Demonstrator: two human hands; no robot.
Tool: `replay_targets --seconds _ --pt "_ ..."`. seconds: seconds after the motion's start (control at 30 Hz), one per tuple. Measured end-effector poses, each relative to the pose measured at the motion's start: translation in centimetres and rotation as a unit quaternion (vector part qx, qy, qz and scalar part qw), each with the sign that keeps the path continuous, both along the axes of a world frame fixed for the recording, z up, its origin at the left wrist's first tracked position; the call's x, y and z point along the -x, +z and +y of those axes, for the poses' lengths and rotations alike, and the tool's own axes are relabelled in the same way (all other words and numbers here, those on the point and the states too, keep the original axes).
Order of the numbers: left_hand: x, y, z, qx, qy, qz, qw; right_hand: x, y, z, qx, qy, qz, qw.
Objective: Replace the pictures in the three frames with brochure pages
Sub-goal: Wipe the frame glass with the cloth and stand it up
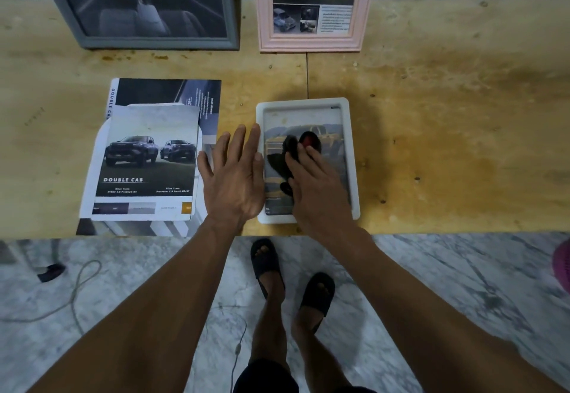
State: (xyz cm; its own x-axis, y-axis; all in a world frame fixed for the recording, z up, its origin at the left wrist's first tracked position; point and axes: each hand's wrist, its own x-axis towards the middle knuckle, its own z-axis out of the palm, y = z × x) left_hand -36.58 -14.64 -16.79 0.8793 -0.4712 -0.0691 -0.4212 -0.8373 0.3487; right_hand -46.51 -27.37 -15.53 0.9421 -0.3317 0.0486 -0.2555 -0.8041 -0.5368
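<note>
Wooden table [431, 115]: right hand [320, 189] presses open on white frame [351, 152]; at nine o'clock, left hand [234, 176] spread flat; page may slip

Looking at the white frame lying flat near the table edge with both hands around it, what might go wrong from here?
The white frame lies close to the table's front edge, so a push from the right hand resting on it might slide it off. The brochure pages overhang that edge and could slip to the floor if the left hand brushes them. The grey frame and pink frame stand propped behind; a jolt could tip them.
</note>
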Motion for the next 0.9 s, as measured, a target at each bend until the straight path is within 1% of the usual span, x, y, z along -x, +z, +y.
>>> replay_targets --seconds 0.17,0.37,0.5,0.67,0.9 --pt "0.0 0.0 -0.1 0.001 0.007 -0.002 1.0 -0.6 0.8 1.2 0.007 0.042 0.006 0.999" --pt "0.0 0.1 -0.1 0.004 0.006 0.001 1.0 0.2 1.0 0.9 0.043 0.104 0.041 0.993" --pt "-0.1 0.1 -0.2 0.012 0.013 0.01 1.0 1.1 2.0 0.4 0.049 0.117 0.042 0.991" --pt "0.2 0.1 -0.7 0.015 0.025 0.031 0.999 1.6 3.5 -0.4 0.059 0.16 0.092 0.981" --pt "0.3 0.1 -0.6 0.011 0.02 0.027 0.999 3.1 4.6 -3.8 0.101 0.173 0.122 0.972"
